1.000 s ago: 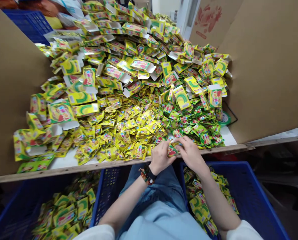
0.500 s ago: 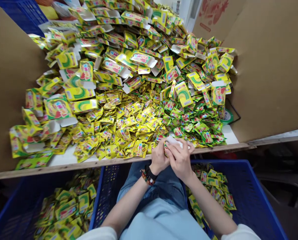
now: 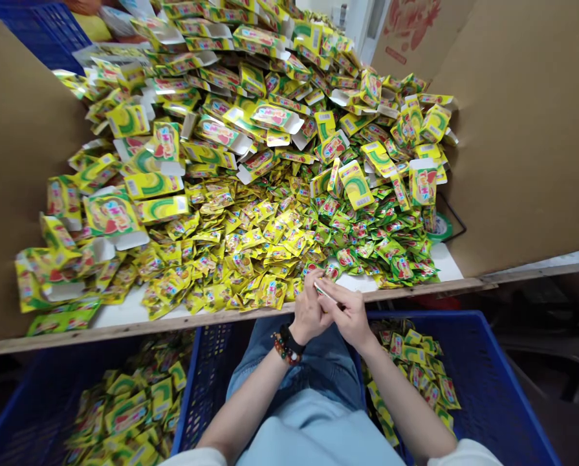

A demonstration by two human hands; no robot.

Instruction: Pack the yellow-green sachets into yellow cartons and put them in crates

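My left hand (image 3: 309, 312) and my right hand (image 3: 351, 318) meet at the table's front edge, fingers closed around one small candy box (image 3: 325, 294). Only a thin pale edge of it shows between the fingers; the rest is hidden. Just beyond the hands lie yellow candy sachets (image 3: 250, 262) in a loose heap, with green sachets (image 3: 391, 249) to their right. Behind them rises a large pile of yellow-green printed boxes (image 3: 272, 116), many with white end flaps standing open.
Cardboard walls (image 3: 526, 142) flank the table on both sides. Below its wooden edge (image 3: 173, 323), a blue crate (image 3: 493, 388) at the right and another blue crate (image 3: 22, 401) at the left hold filled-looking boxes. A green tape roll (image 3: 442, 228) sits by the right wall.
Both hands have drawn slightly down towards me with the box. The white flap that stuck out beyond the fingers is now out of sight, and the fingers cover more of the box.
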